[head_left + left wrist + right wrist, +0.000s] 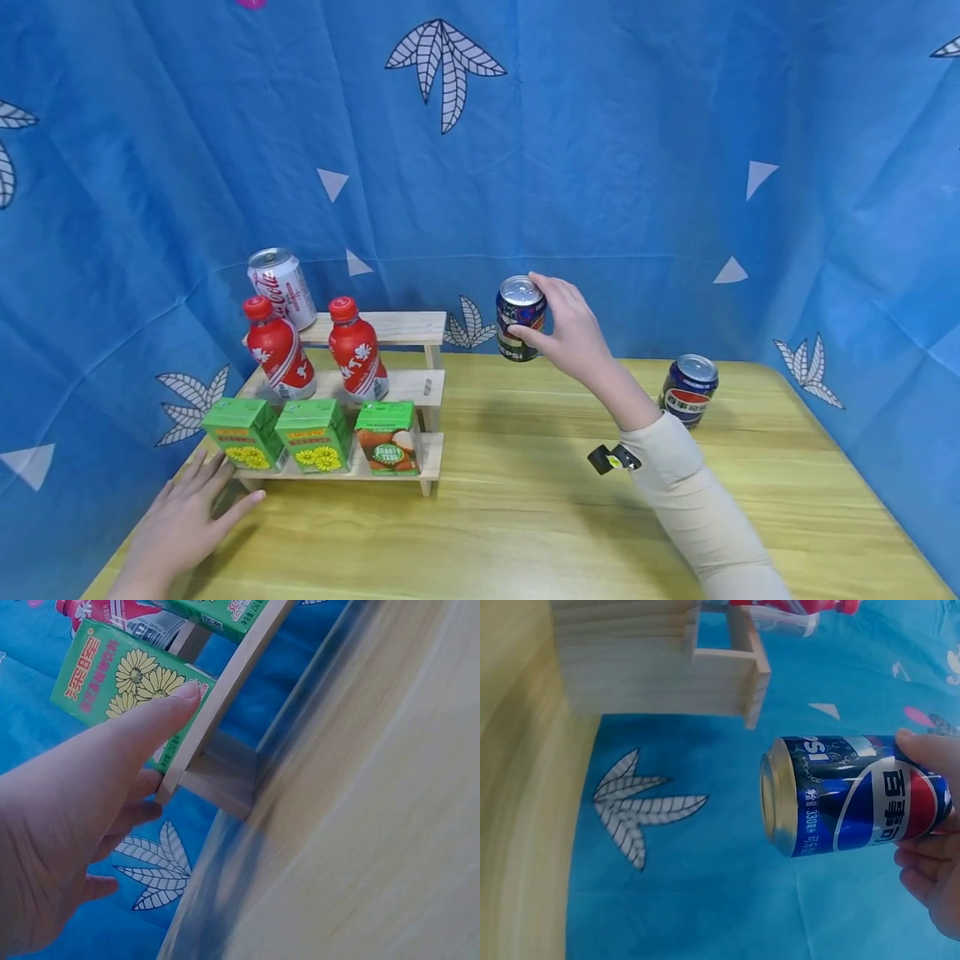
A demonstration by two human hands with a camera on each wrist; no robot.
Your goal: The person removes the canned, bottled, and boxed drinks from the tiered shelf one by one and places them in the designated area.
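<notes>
My right hand (576,333) grips a dark blue Pepsi can (517,312) near its top and holds it upright in the air, to the right of the wooden tiered rack (405,327). In the right wrist view, the can (855,795) has its base toward the rack's side. At the rack's lower left end lies my left hand (180,521), its fingers spread and holding nothing. Its fingertips are right at the lowest shelf, close to the leftmost green drink carton (243,433). In the left wrist view, the thumb (169,709) overlaps that carton's front.
Another green carton (313,437) and a lychee carton (388,442) share the lowest shelf. Two red bottles (281,350) stand on the middle tier, a white Coca-Cola can (281,287) on top. A second Pepsi can (688,392) stands at the table's right. Blue cloth (600,167) surrounds the table.
</notes>
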